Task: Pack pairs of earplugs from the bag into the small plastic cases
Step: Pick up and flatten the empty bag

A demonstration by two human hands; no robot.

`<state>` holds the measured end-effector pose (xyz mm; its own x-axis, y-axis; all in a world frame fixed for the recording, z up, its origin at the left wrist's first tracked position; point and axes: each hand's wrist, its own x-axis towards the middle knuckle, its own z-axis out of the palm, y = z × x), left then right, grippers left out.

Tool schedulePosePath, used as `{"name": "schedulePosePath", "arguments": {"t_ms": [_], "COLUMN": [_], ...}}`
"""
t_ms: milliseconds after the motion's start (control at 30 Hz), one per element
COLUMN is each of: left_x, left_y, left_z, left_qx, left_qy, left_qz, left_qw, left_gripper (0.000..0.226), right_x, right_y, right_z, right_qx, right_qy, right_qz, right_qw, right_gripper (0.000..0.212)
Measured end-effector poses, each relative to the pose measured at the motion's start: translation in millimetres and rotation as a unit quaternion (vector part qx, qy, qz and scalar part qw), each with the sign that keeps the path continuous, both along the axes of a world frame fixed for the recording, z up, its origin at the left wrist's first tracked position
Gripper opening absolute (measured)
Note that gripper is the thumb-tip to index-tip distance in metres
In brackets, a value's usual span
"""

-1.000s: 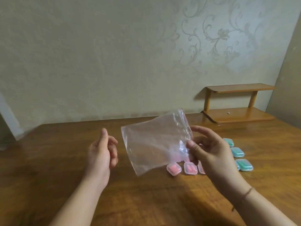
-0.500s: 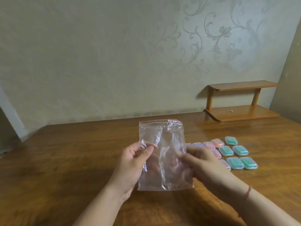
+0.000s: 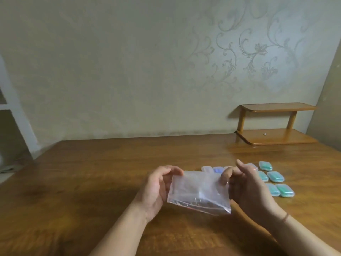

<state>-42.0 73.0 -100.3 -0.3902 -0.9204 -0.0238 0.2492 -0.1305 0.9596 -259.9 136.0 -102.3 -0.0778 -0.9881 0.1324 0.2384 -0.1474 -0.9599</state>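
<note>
A clear plastic zip bag (image 3: 200, 194) hangs over the table between both hands, turned sideways with its sealed strip toward me. It looks empty. My left hand (image 3: 156, 189) pinches its far left corner. My right hand (image 3: 245, 187) pinches its far right corner. Behind and right of the bag, several small plastic cases lie in rows on the table: green ones (image 3: 275, 176) at the right, a blue one (image 3: 217, 170) and clear ones just past the bag's top edge. Some cases are hidden by my right hand.
The wooden table (image 3: 92, 182) reaches to a patterned wall. A small two-tier wooden shelf (image 3: 276, 124) stands at the back right corner. A white frame shows at the far left edge.
One second ago only my right hand held the bag. Both hands then took it upright, and now it is turned sideways and lowered, pinched at two corners.
</note>
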Motion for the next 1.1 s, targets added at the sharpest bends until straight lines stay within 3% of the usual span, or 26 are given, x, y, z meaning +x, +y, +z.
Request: {"name": "schedulePosePath", "arguments": {"t_ms": [67, 100, 133, 233, 300, 400, 567, 700, 733, 867, 933, 1033, 1100], "left_x": [1, -1, -3, -15, -19, -31, -68, -103, -112, -150, -175, -213, -239], "left_y": [0, 1, 2, 13, 21, 38, 76, 106, 114, 156, 181, 218, 241], "left_z": [-4, -6, -8, -8, -6, -4, 7, 13, 13, 9, 3, -18, -42], "left_qx": [-0.055, -0.095, -0.131, -0.192, -0.228, -0.285, -0.354, -0.382, -0.382, -0.412, -0.421, -0.427, -0.416], "left_qy": [-0.053, -0.092, -0.124, -0.130, -0.107, -0.130, -0.125, -0.127, -0.124, -0.102, -0.084, -0.063, -0.076], "left_qz": [0.000, 0.007, 0.023, 0.091, 0.085, -0.048, -0.109, -0.151, -0.163, -0.237, -0.273, -0.313, -0.334], "left_qw": [0.997, 0.991, 0.983, 0.968, 0.964, 0.949, 0.920, 0.903, 0.901, 0.874, 0.861, 0.846, 0.843], "left_gripper": [0.025, 0.019, 0.014, 0.027, 0.027, 0.027, 0.023, 0.034, 0.035, 0.040, 0.042, 0.039, 0.034], "right_x": [3, 5, 4, 4, 5, -2, -35, -66, -72, -88, -101, -133, -159], "right_y": [0, 1, 0, 10, 25, 58, 132, 190, 206, 265, 292, 340, 371], "right_z": [-4, -3, -3, 6, 8, 3, 16, 18, 18, 16, 10, -20, -58], "right_qx": [-0.019, -0.019, -0.012, 0.036, 0.046, 0.018, 0.017, 0.016, 0.022, 0.056, 0.056, 0.055, 0.088], "right_qy": [0.147, 0.192, 0.218, 0.163, 0.169, 0.227, 0.175, 0.213, 0.198, 0.197, 0.211, 0.110, 0.018], "right_qz": [-0.082, -0.118, -0.140, -0.081, -0.049, -0.100, -0.129, -0.291, -0.312, -0.354, -0.393, -0.481, -0.557], "right_qw": [0.985, 0.974, 0.966, 0.983, 0.983, 0.969, 0.976, 0.932, 0.929, 0.912, 0.893, 0.868, 0.825], "right_gripper": [0.023, 0.026, 0.044, 0.082, 0.079, 0.057, 0.041, 0.007, 0.009, 0.049, 0.034, 0.011, 0.007]}}
